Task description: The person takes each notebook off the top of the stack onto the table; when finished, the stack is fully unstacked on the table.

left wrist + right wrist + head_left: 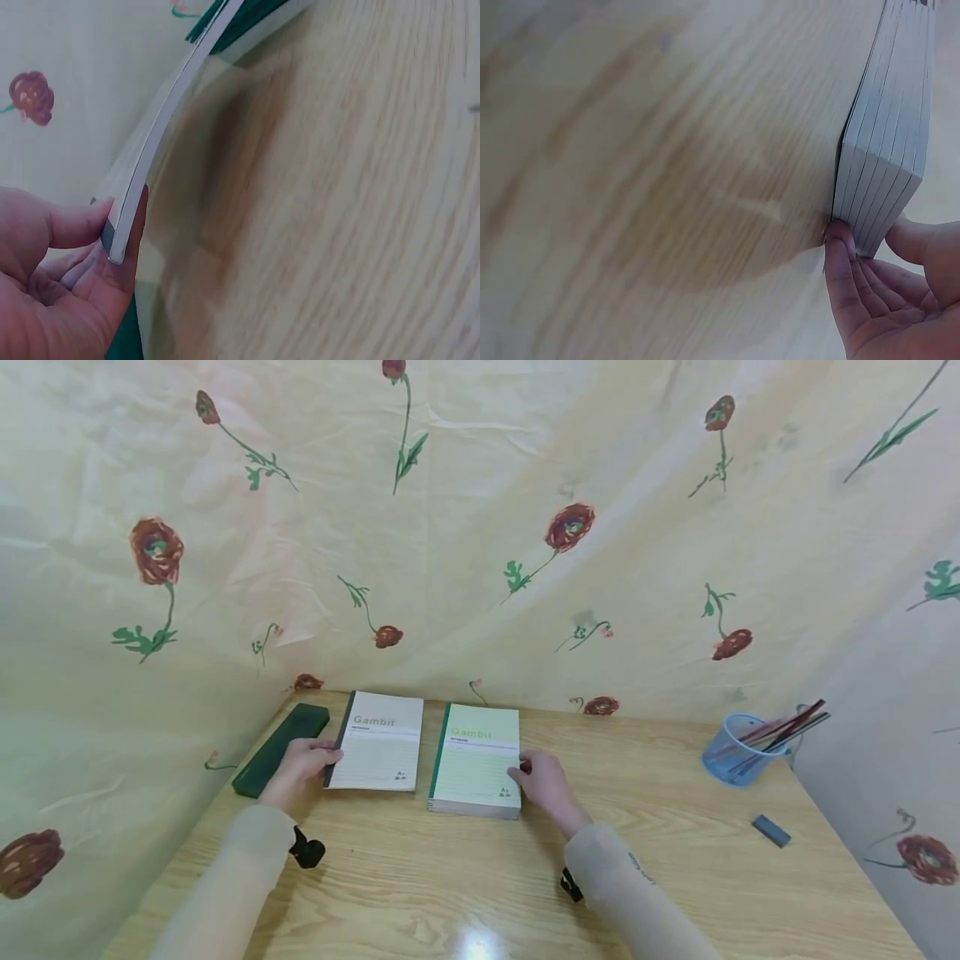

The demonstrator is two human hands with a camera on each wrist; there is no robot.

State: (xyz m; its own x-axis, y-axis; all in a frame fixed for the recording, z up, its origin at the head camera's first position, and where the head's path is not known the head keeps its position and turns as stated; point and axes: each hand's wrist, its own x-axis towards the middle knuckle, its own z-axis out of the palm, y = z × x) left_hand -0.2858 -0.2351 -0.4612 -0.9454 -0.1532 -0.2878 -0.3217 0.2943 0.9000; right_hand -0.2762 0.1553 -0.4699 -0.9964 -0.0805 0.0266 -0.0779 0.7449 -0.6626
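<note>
A left hand (pixel 303 764) pinches a grey-spined notebook (pixel 382 752) left of the green-spined stack (pixel 480 760), its spine edge seemingly gripped to hold it raised; the right hand (pixel 543 781) pinches the stack's right edge, apparently steadying it. A narrow gap parts the notebook from the stack; the tabletop (pixel 405 877) offers wide room before the stack.

Brightly and rather evenly lit in the head view, with white glare on the table (pixel 405 885) to the near side of the notebook stack (pixel 474 762). Darkens softly just right of the stack. Looks dimmer in both wrist views; blurs the wood grain well away from the stack in the right one.
</note>
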